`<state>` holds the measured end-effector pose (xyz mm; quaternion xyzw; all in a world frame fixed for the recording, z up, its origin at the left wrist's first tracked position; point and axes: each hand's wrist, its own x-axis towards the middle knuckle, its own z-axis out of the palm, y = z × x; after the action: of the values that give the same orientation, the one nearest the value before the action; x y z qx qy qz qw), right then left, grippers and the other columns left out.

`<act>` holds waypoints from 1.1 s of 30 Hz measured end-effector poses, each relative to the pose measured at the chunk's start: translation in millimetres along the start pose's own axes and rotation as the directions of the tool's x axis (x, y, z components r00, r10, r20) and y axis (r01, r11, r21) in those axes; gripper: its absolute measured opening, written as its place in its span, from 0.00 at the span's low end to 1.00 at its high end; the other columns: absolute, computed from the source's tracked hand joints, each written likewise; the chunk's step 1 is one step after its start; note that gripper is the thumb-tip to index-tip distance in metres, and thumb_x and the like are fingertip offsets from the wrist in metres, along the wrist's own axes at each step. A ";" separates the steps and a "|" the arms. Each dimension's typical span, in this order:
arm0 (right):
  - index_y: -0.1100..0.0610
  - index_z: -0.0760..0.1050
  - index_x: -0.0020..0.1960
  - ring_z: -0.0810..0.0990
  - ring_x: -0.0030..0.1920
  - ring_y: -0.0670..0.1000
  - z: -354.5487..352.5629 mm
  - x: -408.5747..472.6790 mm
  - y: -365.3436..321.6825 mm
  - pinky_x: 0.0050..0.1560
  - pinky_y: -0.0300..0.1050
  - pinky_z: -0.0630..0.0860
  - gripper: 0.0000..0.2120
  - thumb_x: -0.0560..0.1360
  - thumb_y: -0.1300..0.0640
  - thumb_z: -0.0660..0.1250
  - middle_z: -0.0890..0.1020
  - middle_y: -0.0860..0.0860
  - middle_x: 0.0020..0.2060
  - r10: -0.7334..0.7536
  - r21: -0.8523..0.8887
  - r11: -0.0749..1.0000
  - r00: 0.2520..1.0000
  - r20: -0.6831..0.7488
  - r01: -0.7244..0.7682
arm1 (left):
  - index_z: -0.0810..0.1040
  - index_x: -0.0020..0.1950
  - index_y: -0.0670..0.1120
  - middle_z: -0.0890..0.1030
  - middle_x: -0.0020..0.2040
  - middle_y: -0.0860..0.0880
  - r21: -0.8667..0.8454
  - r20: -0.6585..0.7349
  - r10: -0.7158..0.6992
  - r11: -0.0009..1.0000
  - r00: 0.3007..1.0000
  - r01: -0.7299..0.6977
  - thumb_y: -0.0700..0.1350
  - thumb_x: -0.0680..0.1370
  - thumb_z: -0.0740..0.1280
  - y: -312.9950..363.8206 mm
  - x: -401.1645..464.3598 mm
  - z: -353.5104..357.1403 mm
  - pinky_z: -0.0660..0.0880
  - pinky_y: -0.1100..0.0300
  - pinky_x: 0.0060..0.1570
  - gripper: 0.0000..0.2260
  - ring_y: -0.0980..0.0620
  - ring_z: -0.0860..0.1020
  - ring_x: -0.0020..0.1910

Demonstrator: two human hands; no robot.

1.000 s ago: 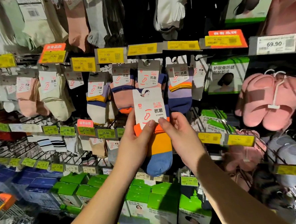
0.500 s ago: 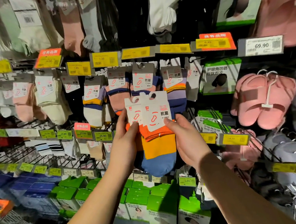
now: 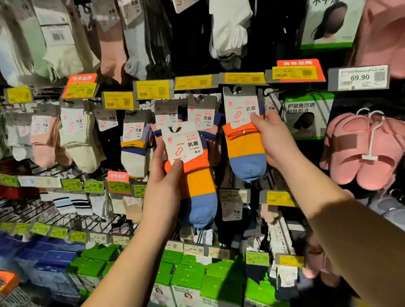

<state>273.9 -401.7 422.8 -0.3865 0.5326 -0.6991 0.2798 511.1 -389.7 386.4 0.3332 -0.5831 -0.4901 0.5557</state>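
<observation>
1. Left hand: the thumb presses on the lower edge of the card label and the fingers curl behind. It grips the first pair of socks, banded orange, yellow and blue. The pair is near the centre of the view, toe hanging to 6 o'clock.
2. Right hand: the fingertips pinch the second pair of socks where card meets cuff, at 2 o'clock from the first pair. A hook shows just beside its card.
3. Handling, as judged: light, soft, limp knit that is neither slippery nor fragile. The stiff card is the surest hold, and its punched hole takes the hook.
4. Surface: wire rack with hung socks at 9 o'clock and yellow price tags at 12 o'clock.
5. Room: pink slippers at 3 o'clock, green boxes at 6 o'clock, basket at 8 o'clock.
</observation>
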 end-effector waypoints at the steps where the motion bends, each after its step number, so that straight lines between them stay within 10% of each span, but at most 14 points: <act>1: 0.47 0.73 0.53 0.83 0.55 0.59 0.0 5.8 0.7 0.59 0.67 0.78 0.10 0.73 0.46 0.66 0.83 0.56 0.55 -0.001 -0.032 0.999 1.000 0.004 0.001 | 0.62 0.80 0.52 0.76 0.71 0.50 -0.010 -0.001 0.002 1.000 1.000 -0.002 0.39 0.84 0.61 -0.5 0.1 -0.7 0.76 0.69 0.56 0.25 0.54 0.76 0.67; 9: 0.46 0.74 0.52 0.84 0.53 0.58 -4.3 21.8 11.4 0.58 0.66 0.79 0.01 0.81 0.51 0.65 0.84 0.54 0.52 -0.006 -0.050 0.999 1.000 -0.015 0.005 | 0.68 0.72 0.56 0.80 0.57 0.61 -0.039 -0.042 -0.007 0.999 0.999 0.006 0.39 0.83 0.62 -2.5 -0.7 -5.7 0.78 0.71 0.45 0.19 0.68 0.81 0.50; 18: 0.46 0.75 0.52 0.83 0.53 0.58 -3.8 28.6 26.2 0.58 0.65 0.78 0.11 0.73 0.43 0.65 0.84 0.53 0.52 -0.009 -0.174 0.985 0.997 -0.077 -0.004 | 0.69 0.69 0.60 0.81 0.58 0.61 -0.074 -0.040 -0.020 0.997 0.999 0.017 0.40 0.83 0.62 -2.5 0.4 -8.7 0.80 0.63 0.51 0.19 0.60 0.82 0.55; 23: 0.61 0.71 0.56 0.76 0.42 0.58 -5.2 45.2 22.6 0.38 0.50 0.68 0.18 0.82 0.45 0.60 0.78 0.55 0.42 -0.073 -0.581 0.814 0.990 -0.125 -0.014 | 0.67 0.71 0.59 0.80 0.63 0.55 -0.094 -0.022 -0.027 0.995 0.999 0.024 0.41 0.83 0.62 -4.4 1.5 -7.3 0.79 0.57 0.58 0.20 0.54 0.81 0.61; 33: 0.62 0.72 0.61 0.76 0.48 0.58 -14.4 59.3 27.7 0.40 0.49 0.68 0.30 0.81 0.35 0.55 0.79 0.58 0.53 -0.061 -0.814 0.577 0.990 -0.129 -0.071 | 0.67 0.74 0.56 0.81 0.57 0.61 -0.122 -0.005 -0.015 0.992 1.000 0.015 0.39 0.83 0.62 -7.2 2.0 -7.3 0.79 0.67 0.48 0.22 0.63 0.81 0.55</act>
<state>229.0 -449.4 408.6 -0.4192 0.8140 -0.4005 0.0337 516.8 -395.2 379.6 0.3045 -0.5477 -0.5280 0.5732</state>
